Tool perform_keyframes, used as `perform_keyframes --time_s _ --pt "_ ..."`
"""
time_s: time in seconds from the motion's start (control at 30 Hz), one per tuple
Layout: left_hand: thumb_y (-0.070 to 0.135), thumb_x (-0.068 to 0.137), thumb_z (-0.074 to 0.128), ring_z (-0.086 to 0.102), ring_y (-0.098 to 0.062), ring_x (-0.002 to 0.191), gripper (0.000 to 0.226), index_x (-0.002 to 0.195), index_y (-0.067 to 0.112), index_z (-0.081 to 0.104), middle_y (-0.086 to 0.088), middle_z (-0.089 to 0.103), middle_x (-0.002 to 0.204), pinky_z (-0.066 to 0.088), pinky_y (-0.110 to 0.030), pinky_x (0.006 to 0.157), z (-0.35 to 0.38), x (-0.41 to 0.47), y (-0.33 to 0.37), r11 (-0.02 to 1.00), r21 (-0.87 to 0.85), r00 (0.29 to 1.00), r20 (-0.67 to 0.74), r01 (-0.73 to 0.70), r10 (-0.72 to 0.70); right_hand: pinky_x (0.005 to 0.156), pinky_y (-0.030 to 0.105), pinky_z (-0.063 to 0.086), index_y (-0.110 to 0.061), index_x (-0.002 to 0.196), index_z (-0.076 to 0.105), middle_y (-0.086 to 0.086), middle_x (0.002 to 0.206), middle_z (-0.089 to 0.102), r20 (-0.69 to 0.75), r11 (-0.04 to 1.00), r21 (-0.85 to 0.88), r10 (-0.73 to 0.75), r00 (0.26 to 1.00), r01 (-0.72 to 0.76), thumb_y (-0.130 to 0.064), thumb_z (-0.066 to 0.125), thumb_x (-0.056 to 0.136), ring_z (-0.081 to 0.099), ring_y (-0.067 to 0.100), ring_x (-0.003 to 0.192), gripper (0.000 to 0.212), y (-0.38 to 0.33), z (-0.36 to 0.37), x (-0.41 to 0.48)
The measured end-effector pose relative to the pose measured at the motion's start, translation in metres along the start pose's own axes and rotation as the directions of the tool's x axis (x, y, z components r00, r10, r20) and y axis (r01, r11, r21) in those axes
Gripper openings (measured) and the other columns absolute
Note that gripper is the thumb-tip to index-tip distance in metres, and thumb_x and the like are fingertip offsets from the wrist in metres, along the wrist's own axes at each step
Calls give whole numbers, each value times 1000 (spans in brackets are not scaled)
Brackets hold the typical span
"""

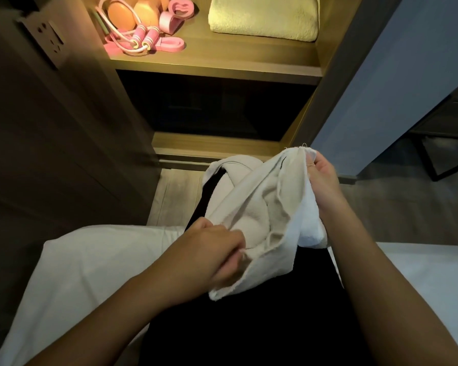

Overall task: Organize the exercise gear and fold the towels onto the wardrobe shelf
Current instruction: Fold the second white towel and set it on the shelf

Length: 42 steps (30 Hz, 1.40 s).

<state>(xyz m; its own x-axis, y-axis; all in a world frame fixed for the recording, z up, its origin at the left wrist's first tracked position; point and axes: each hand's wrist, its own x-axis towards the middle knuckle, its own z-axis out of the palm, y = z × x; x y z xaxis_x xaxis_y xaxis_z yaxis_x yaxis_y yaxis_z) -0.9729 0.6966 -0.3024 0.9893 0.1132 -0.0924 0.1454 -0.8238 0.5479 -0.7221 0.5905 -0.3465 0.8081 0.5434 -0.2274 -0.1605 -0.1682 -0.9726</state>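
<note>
Pink exercise gear [140, 35] lies at the left of the lit wardrobe shelf [222, 58], with a folded towel [262, 19] to its right. Below, the left hand [217, 256] pinches the lower edge of a crumpled white towel [259, 207]. The right hand [324, 175] grips its upper corner.

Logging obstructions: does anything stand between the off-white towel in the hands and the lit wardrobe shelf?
Nothing visible does. The crumpled off-white towel, gripped by the left hand and right hand, faces the open front of the lit wooden shelf; pink exercise gear and a folded pale yellow towel lie there.
</note>
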Motion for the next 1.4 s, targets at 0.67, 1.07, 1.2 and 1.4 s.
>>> perform_keyframes --time_s 0.67,1.07,1.2,1.4 --pt "20 96 42 53 -31 73 23 96 3 57 -7 58 82 29 -34 63 -297 103 -1 895 413 725 -563 -167 395 83 32 47 -20 102 62 1 95 64 -235 796 25 -584 777 605 -28 51 100 57 14 89 14 -257 -69 83" --pt "43 101 27 43 -1 85 28 107 36 54 11 57 92 18 -20 83 -311 126 -17 715 694 865 -305 -84 398 61 24 55 -19 91 64 -6 75 70 -169 674 131 -707 686 727 -29 55 98 65 8 68 15 -330 -36 73" --pt "61 97 18 47 -7 81 34 102 42 45 12 59 85 15 -12 77 -289 137 -24 608 777 872 -176 -161 457 65 25 55 -25 89 67 -7 80 71 -107 665 87 -734 671 741 -39 60 93 67 10 76 16 -332 -30 74" --pt "34 97 51 46 -13 72 7 91 31 54 10 55 72 28 -24 55 -278 148 -38 844 526 809 -449 -104 380 65 25 55 -25 93 65 -2 88 68 -135 696 38 -707 694 717 -44 61 89 65 12 79 19 -323 -56 72"
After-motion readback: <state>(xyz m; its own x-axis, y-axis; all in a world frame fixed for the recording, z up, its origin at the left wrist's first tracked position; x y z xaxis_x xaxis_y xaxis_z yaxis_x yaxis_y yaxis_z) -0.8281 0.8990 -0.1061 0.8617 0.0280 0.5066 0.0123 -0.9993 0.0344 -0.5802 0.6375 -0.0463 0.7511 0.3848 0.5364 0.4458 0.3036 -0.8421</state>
